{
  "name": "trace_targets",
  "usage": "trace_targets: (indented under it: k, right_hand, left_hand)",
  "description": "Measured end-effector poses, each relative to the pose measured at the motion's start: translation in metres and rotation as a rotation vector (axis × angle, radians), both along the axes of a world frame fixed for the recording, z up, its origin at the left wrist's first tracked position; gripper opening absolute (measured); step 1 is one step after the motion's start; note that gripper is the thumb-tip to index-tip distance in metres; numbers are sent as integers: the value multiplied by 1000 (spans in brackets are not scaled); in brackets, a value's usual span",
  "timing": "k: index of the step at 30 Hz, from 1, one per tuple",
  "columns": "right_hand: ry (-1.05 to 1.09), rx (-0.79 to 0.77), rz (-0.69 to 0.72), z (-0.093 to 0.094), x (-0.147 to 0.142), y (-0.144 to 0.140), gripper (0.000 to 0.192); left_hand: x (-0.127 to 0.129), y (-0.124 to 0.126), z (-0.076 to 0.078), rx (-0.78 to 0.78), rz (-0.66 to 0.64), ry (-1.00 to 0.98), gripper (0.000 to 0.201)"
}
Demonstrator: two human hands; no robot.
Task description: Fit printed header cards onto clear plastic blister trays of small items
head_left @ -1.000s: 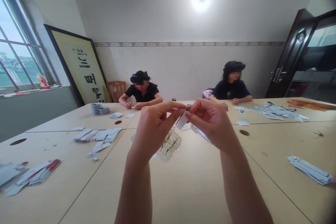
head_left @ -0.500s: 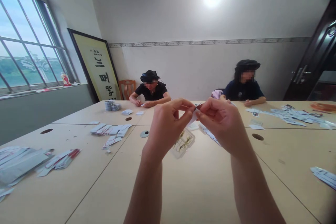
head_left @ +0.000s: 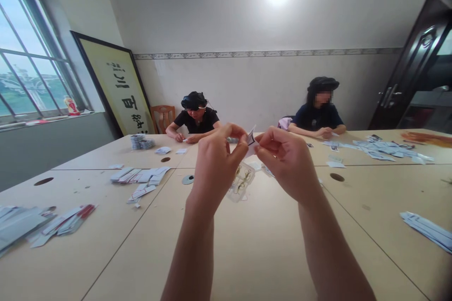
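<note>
My left hand (head_left: 219, 162) and my right hand (head_left: 286, 163) are raised over the table, fingertips pinched together. Between them is a small white paper packet (head_left: 251, 142) with a dark mark on it; the left fingers grip one side and the right fingers the other. Just below and behind the hands, a clear plastic box (head_left: 243, 183) holds several small brass-coloured hooks. My left hand partly covers that box. White paper pieces lie behind my right hand, mostly hidden by it.
Stacks of white packets (head_left: 141, 175) lie left of my hands, with more packets (head_left: 67, 223) at the near left. A loose heap (head_left: 381, 148) and a bundle (head_left: 427, 230) are on the right. Two people sit across the table (head_left: 254, 254). Round holes (head_left: 337, 177) pierce the tabletop.
The view has turned slightly right. My fingertips have drawn a little apart, and more of the white packet with its dark mark shows between them.
</note>
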State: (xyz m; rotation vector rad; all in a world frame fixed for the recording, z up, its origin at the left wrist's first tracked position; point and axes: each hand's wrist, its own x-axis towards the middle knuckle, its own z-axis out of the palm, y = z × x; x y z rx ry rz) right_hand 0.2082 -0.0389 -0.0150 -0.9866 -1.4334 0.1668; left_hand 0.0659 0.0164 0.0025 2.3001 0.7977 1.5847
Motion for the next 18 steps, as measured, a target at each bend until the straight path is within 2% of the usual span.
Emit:
trace_targets:
  k: [9, 14, 18]
  right_hand:
    - [42, -28, -15, 1, 6, 3, 15]
    - [16, -57, -37, 1, 10, 6, 17]
    - [25, -60, -50, 0, 13, 8, 17]
  left_hand:
    - [-11, 11, 3, -181, -112, -93, 9]
    - [-16, 17, 4, -205, -76, -86, 9]
    - [-20, 24, 4, -157, -27, -109, 11]
